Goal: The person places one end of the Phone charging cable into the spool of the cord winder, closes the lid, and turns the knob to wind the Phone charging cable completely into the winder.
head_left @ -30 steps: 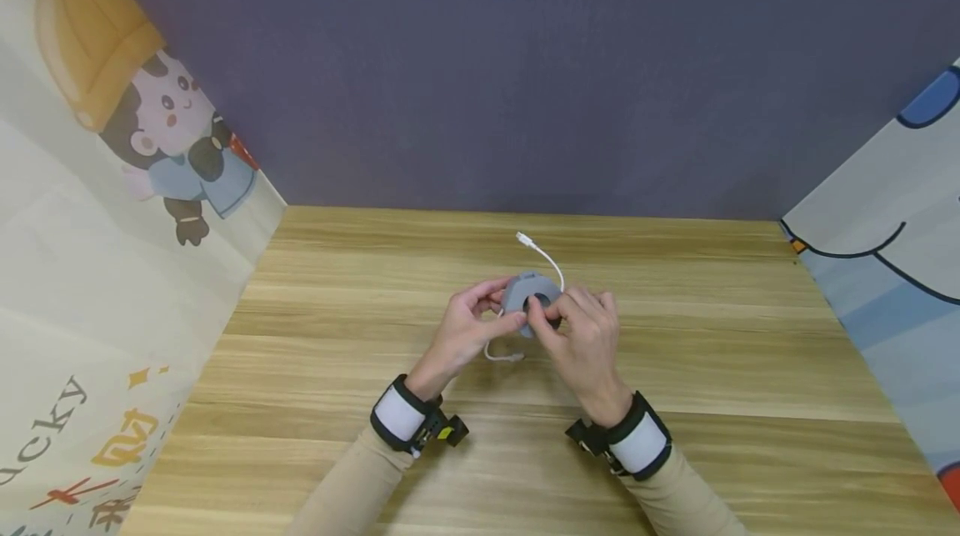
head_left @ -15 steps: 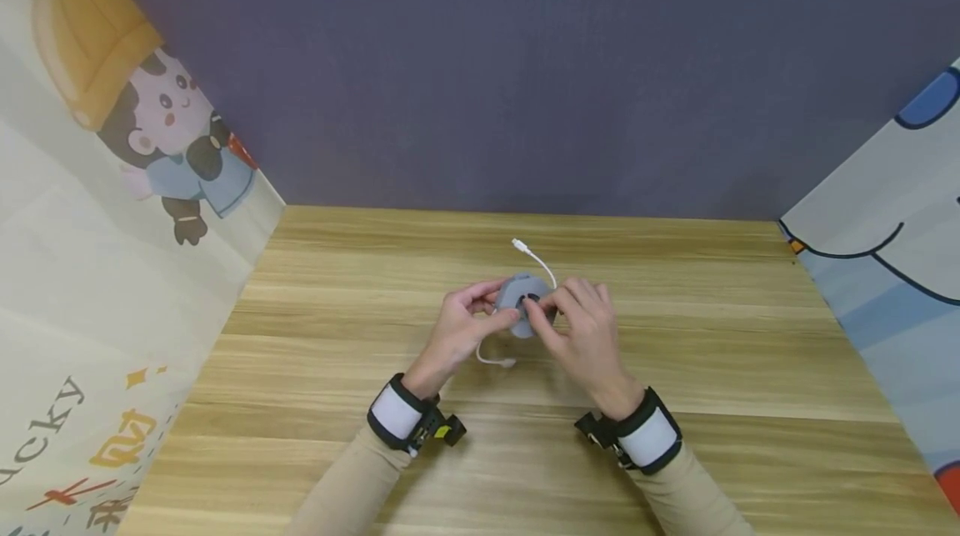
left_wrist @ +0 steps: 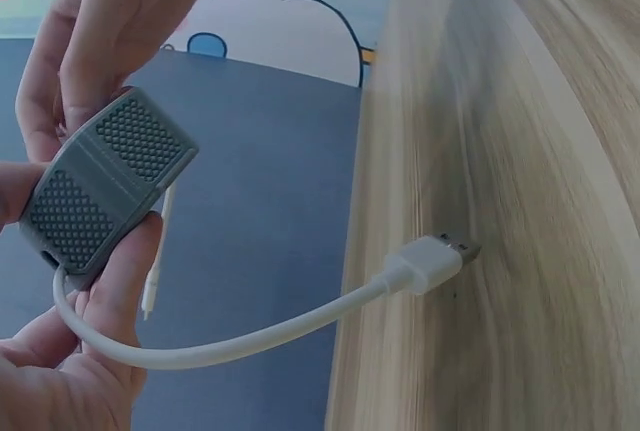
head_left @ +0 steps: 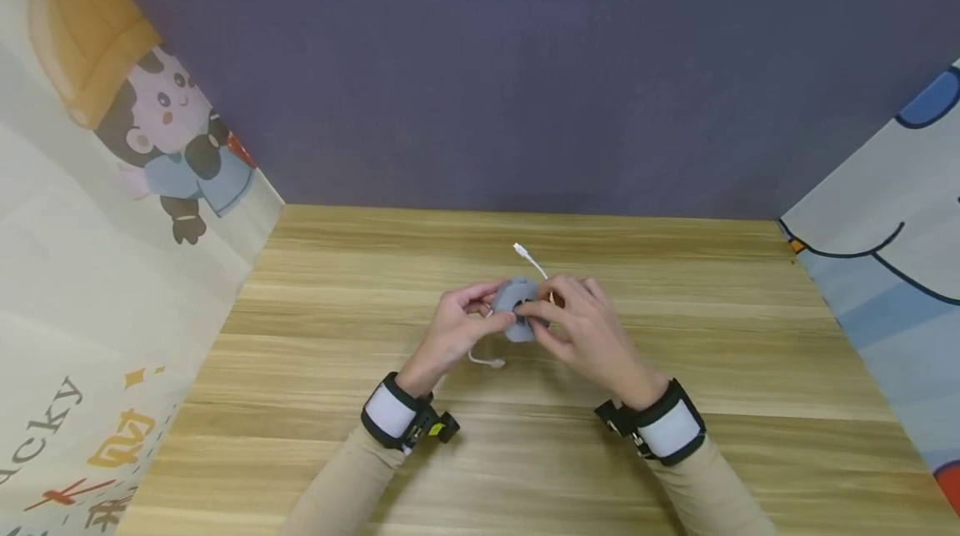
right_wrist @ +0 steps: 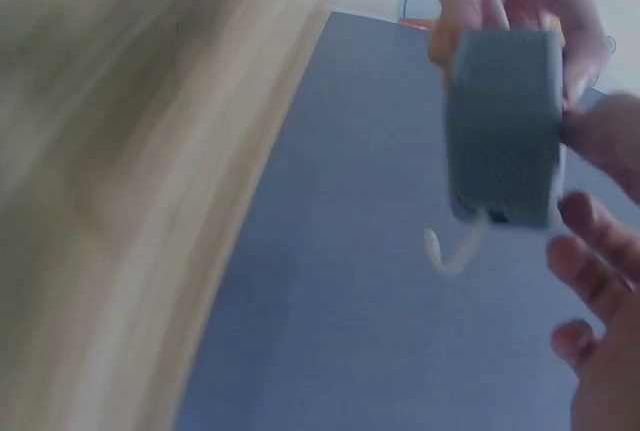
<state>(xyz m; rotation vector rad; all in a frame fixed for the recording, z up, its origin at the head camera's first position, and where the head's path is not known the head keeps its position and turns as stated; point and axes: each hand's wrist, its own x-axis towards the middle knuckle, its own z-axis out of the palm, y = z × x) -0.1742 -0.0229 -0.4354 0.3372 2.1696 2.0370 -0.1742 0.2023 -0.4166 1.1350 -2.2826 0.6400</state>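
A grey cable winder (head_left: 507, 294) with a dark centre is held above the table between both hands. My left hand (head_left: 448, 334) grips its left edge, thumb on the face and fingers behind. My right hand (head_left: 592, 338) has its index fingertip at the dark centre, with the other fingers at the right edge. In the left wrist view the winder's side (left_wrist: 110, 186) shows two textured panels. A white cable (left_wrist: 230, 349) comes out there and ends in a USB plug (left_wrist: 425, 263). The other white cable end (head_left: 521, 251) sticks out on the far side.
The wooden table (head_left: 315, 286) lies under the hands. A dark blue panel (head_left: 480, 77) stands along its back edge. Printed cartoon sheets line the left side (head_left: 75, 252) and the right side (head_left: 900, 269). Both wrists wear black straps with small cameras.
The winder and both hands have shifted slightly left. My right wrist has swung outward to the right, and its index finger now lies across the winder's face. Less of the far cable end shows.
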